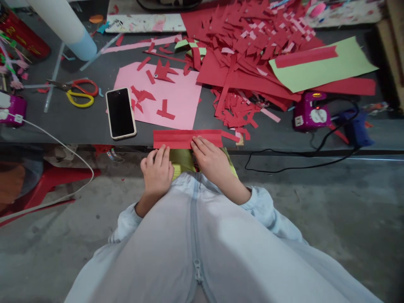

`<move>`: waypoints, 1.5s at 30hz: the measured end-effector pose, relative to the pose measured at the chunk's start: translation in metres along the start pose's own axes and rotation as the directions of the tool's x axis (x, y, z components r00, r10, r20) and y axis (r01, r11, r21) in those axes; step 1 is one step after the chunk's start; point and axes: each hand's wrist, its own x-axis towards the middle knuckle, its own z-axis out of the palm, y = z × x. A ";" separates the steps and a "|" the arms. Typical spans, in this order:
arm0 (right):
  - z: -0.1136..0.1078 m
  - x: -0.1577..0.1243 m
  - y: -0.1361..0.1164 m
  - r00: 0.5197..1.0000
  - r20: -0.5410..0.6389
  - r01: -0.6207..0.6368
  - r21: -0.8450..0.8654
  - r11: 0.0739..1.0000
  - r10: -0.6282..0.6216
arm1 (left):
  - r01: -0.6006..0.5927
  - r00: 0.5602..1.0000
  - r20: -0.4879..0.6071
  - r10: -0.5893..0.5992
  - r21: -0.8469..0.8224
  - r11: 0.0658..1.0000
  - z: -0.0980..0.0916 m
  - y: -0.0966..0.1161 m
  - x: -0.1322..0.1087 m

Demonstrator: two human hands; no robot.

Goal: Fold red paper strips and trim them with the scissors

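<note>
Touching red paper (pixel 176 139): left hand (pixel 158 166) and right hand (pixel 211 159).

Head view looks down at both hands (pixel 211 159).

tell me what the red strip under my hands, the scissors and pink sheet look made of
Red strip: probably paper, matte, with a lengthwise crease line. Scissors: blades look like metal, thin and greyish; the red and yellow handles' smooth sheen suggests plastic. Pink sheet: likely paper or thin card, flat and matte.
</note>
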 end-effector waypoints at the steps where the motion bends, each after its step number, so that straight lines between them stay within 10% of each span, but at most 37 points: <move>1: 0.001 -0.001 0.000 1.000 0.003 0.000 0.004 1.000 0.000 | 0.001 1.000 0.000 -0.001 -0.001 1.000 0.000 0.000 -0.001; 45: 0.007 -0.002 0.001 0.999 -0.050 -0.012 0.035 0.999 0.014 | -0.015 0.999 -0.037 0.016 0.029 0.999 0.002 -0.001 -0.014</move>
